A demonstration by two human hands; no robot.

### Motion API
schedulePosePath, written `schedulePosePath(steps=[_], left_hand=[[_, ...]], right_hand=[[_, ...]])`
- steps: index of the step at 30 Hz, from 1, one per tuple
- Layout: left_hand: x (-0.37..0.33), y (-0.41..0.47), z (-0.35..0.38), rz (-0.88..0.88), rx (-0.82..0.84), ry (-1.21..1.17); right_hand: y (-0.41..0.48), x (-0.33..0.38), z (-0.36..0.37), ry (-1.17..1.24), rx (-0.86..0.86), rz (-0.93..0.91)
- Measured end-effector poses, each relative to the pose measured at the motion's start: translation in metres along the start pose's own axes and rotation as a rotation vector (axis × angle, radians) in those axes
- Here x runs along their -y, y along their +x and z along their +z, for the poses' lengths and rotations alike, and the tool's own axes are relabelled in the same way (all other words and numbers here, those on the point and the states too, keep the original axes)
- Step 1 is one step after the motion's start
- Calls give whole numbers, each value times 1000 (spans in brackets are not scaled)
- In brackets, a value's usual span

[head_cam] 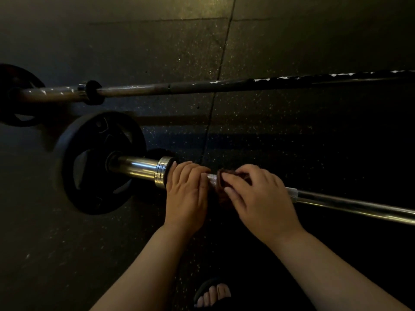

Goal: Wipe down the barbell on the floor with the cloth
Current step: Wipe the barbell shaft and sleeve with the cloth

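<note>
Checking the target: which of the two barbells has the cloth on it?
The nearer chrome barbell, where the right hand holds the cloth; the farther scuffed barbell lies untouched.

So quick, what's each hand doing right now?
Left hand: closed around the barbell.
Right hand: holding the cloth against the barbell.
</note>
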State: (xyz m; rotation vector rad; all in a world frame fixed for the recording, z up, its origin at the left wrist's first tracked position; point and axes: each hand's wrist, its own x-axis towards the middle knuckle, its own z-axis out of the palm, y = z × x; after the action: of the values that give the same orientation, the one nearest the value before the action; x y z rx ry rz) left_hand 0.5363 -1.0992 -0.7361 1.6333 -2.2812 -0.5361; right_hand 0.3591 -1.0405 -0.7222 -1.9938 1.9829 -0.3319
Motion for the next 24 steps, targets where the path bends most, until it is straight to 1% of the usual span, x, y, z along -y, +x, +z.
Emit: schedulePosePath(steps=[1,3,4,5,6,8,9,10,11,12,15,17,18,20,22,23,24], left_hand=[[-1,0,-1,-2,-6,-19],[-6,1,1,-23,-7,-52],[-10,2,4,-37,-7,-57],[-14,2,6,-45,-7,-46],[-16,2,9,-45,-7,-26],[-16,1,12,-29,-5,10],[-14,2,11,-22,-5,20],[-12,2,10,-17,-4,26],[-9,2,9,-13,-4,28],[-7,2,8,-10,-7,22],[-8,1,9,-31,-30,-29],[-12,1,13,-54,-42,-35],[-14,0,15,-58,-47,-30],[-16,0,17,-47,-55,-19],[-13,1,15,-34,-45,1],[-12,1,13,-27,-34,6],[-10,1,12,-21,-28,1]], right_hand=[[-5,-6,-1,13,-33,40],[-12,-3,-2,54,-136,224],[-11,6,-1,65,-168,320],[-8,18,1,52,-161,359],[-3,31,6,9,-131,322],[3,47,14,-44,-66,130],[6,44,13,-45,-55,62],[7,35,10,-41,-59,43],[2,23,7,-39,-74,65],[-5,9,5,-32,-108,125],[-29,-11,0,15,-286,355],[-24,5,5,13,-268,417],[-19,18,8,-7,-228,379],[-13,39,15,-36,-156,211],[-9,33,14,-34,-129,81],[-10,22,11,-28,-129,73],[-14,8,9,-17,-132,104]])
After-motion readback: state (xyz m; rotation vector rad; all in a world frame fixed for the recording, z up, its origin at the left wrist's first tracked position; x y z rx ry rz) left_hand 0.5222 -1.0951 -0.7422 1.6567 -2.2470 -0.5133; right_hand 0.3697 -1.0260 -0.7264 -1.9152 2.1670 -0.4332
